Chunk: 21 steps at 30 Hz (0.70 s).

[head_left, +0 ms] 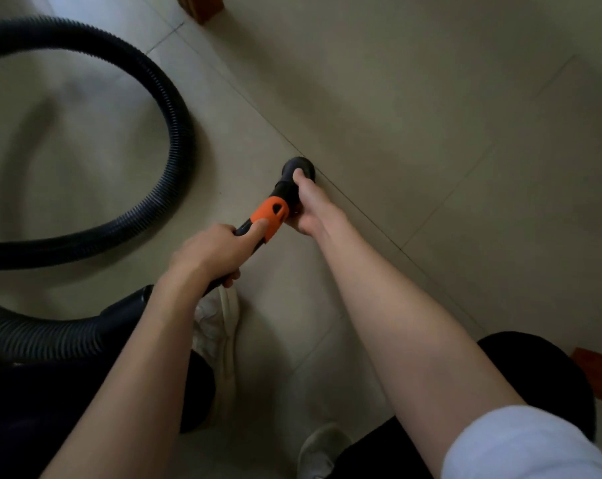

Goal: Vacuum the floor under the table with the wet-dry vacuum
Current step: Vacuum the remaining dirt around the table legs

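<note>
- Two hands held the vacuum wand: our left hand [216,250] was wrapped around the handle just below the orange collar [271,217], thumb lying on the orange part.
- Our right hand [306,202] gripped the black nozzle [294,167] further down, fingers curled under it.
- That nozzle pointed down at the tiled floor [413,115], on or just above a grout line; we could not tell if it touched.
- Our ribbed black hose [168,108] looped wide across the floor to the left.
- A wooden leg [202,6] stood at the top edge, well apart from the nozzle.
</note>
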Motion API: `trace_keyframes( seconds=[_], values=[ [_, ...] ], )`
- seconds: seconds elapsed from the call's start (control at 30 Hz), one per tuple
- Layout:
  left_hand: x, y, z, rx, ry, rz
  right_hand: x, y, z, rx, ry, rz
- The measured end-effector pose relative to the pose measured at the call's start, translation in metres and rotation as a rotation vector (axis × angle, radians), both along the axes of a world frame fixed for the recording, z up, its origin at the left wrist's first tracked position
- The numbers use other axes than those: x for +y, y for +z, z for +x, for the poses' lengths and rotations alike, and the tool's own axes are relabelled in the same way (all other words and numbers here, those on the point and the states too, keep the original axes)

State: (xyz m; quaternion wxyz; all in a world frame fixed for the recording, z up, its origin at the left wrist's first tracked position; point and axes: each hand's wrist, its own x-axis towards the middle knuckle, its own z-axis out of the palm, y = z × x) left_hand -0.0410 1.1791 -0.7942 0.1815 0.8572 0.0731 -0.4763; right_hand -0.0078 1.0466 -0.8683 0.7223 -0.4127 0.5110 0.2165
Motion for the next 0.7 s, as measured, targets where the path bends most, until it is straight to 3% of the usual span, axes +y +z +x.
trace_keyframes(
  seconds=[0.4,0.7],
  values=[
    [0.021,0.001,0.002,0.208,0.038,-0.061,0.043,-0.013,-0.037,0.041,-0.047,0.067],
    [-0.049,-0.025,-0.043,0.179,-0.326,-0.165,-0.038,-0.025,-0.11,0.132,-0.37,-0.054]
  ],
)
